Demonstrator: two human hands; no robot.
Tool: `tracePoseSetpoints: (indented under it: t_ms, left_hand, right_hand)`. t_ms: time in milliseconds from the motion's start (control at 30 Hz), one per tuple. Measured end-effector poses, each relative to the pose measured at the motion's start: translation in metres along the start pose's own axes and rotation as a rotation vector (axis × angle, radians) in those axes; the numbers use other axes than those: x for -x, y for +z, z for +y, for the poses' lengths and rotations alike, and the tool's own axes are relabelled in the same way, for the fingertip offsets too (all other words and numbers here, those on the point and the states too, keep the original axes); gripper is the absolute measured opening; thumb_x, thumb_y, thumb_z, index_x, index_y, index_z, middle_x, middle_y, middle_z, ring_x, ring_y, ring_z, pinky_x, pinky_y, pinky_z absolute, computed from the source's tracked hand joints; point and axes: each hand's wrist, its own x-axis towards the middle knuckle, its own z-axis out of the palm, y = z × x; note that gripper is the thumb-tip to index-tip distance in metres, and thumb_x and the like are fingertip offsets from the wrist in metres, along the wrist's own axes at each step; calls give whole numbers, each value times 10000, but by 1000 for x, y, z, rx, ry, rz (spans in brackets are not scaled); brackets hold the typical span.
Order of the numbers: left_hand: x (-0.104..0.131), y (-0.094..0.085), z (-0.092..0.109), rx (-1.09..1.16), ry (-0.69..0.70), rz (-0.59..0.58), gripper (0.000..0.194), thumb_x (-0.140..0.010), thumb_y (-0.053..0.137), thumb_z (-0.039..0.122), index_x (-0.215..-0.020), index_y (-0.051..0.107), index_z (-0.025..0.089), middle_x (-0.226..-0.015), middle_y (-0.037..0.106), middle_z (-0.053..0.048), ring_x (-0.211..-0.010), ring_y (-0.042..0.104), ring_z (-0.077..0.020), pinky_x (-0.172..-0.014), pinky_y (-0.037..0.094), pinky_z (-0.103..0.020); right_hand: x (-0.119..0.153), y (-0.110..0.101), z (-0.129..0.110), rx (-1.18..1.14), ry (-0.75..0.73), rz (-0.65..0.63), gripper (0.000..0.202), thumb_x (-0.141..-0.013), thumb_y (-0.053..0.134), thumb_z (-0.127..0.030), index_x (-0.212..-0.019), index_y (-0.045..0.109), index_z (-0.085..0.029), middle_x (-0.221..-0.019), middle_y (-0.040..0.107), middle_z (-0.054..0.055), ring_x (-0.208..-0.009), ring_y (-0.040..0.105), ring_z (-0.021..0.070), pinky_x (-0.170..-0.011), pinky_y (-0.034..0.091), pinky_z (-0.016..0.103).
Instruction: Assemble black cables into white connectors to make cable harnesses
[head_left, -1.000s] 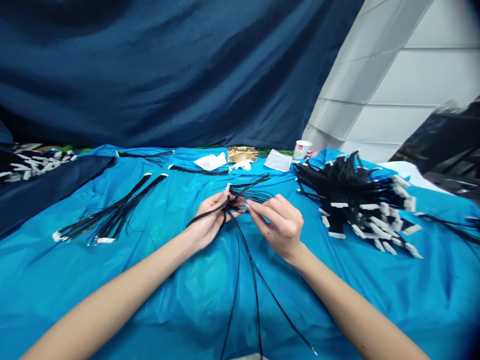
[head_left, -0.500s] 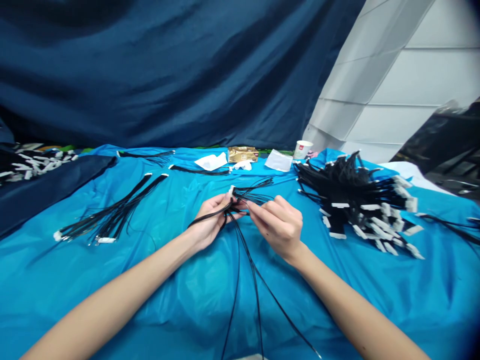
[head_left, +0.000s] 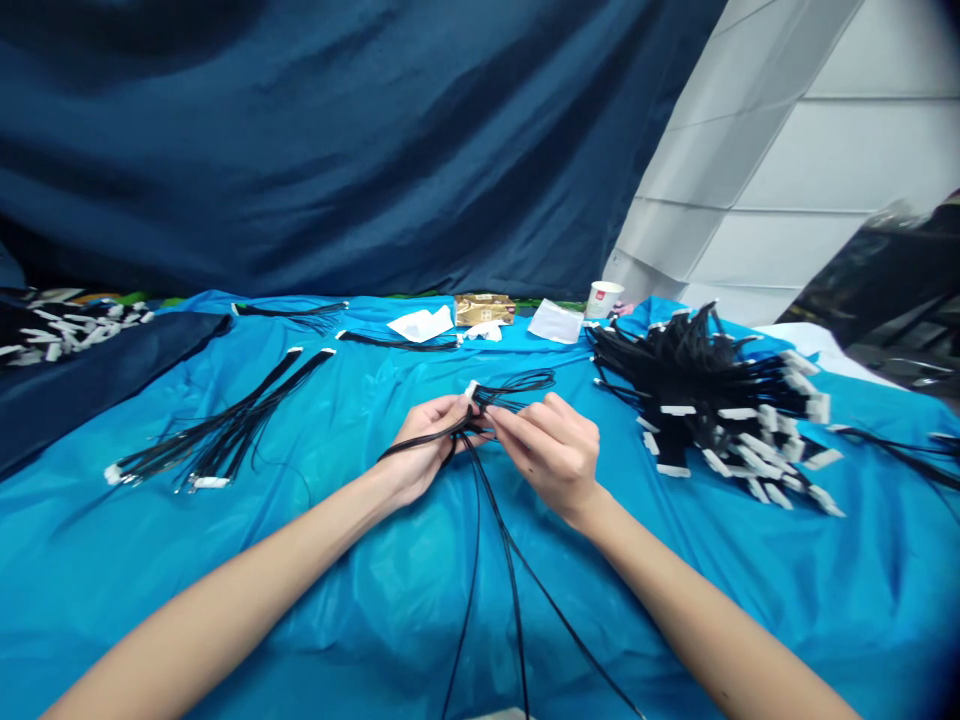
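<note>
My left hand [head_left: 424, 450] is closed round a wire harness, a bundle of thin black wires [head_left: 491, 490] with a white connector [head_left: 471, 389] standing up past the fingertips. Some wires loop back over the left wrist, others fan out to the right behind my hands, and several hang down toward the front edge. Beside it, my right hand [head_left: 555, 450] pinches with thumb and forefinger at the wires just below the connector. Which wire sits in that pinch is too small to make out clearly.
Finished-looking black harnesses [head_left: 225, 420] lie at left. A large heap of harnesses [head_left: 697, 380] with white connectors is at right. Farther back are a gold packet [head_left: 484, 310], white papers [head_left: 556, 321] and a paper cup [head_left: 604, 299]. Blue sheeting [head_left: 337, 620] covers the table.
The white connector has shifted slightly right and down, tilting a little. The wires behind it now bend in a loop. Both hands keep nearly the same place and grip.
</note>
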Motion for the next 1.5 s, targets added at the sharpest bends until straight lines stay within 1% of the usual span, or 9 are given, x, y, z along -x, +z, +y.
tracePoseSetpoints:
  t_ms: [200,333,433,533,667,767,1233,1333,1500]
  left_hand:
    - [0,0,-3,11,-28,-7,179,-721,629,297,-747,627,119,-801,653,-63,-786,620,-169,-773,490,-329]
    - [-3,-3,-2,84,-44,-8,134,-752,597,255,-759,616,123,-801,655,-70,-797,624,-180,-787,491,-357]
    - [-6,-7,2,162,-42,29,81,-777,556,187,-772,616,132,-764,650,-54,-775,626,-167,-793,491,-351]
    - [-9,-9,6,201,-86,98,141,-814,489,157,-731,600,132,-740,650,-58,-766,629,-163,-756,496,-319]
    - [-9,-8,9,210,-157,122,196,-841,429,141,-712,576,126,-743,658,-73,-768,636,-166,-687,496,-273]
    - [-7,-7,8,215,-184,126,174,-833,441,137,-721,574,124,-741,659,-76,-756,639,-173,-668,492,-267]
    - [-9,-6,5,232,-287,209,217,-842,411,103,-700,575,109,-701,633,-76,-671,616,-129,-582,486,-211]
    - [-10,-7,5,244,-250,223,203,-830,425,81,-703,581,103,-652,607,-42,-578,581,-98,-554,490,-214]
    - [-10,-7,6,170,-170,207,163,-832,442,122,-731,570,104,-687,619,-60,-670,625,-157,-669,527,-330]
  right_hand:
    - [-2,-1,0,44,-6,-33,75,-788,575,-175,-802,648,-164,-515,503,-8,-531,337,109,-503,297,257]
    - [-3,-2,1,98,5,-24,151,-770,602,-170,-913,648,-185,-654,613,17,-638,411,130,-578,360,253]
    - [-1,-1,1,248,-128,32,227,-767,615,-197,-985,636,-256,-891,663,10,-836,471,162,-744,374,311]
    - [4,4,3,260,-325,72,148,-764,614,-220,-882,650,-301,-983,650,-50,-926,469,151,-836,345,348]
    - [10,11,6,118,-498,-49,139,-787,559,-177,-860,644,-259,-958,650,-60,-923,482,104,-882,342,339]
    - [10,12,7,57,-505,-112,170,-808,512,-149,-901,636,-216,-903,661,-33,-914,506,89,-893,336,326]
    - [6,15,12,10,-584,-169,136,-827,512,-119,-886,625,-164,-888,673,5,-864,568,99,-835,380,324]
    - [7,19,11,-118,-370,-152,136,-805,544,-124,-905,621,-175,-877,681,15,-854,578,128,-784,414,325]
    - [-4,12,3,-721,460,-98,74,-781,576,-180,-808,641,-203,-830,678,35,-850,593,160,-805,461,348]
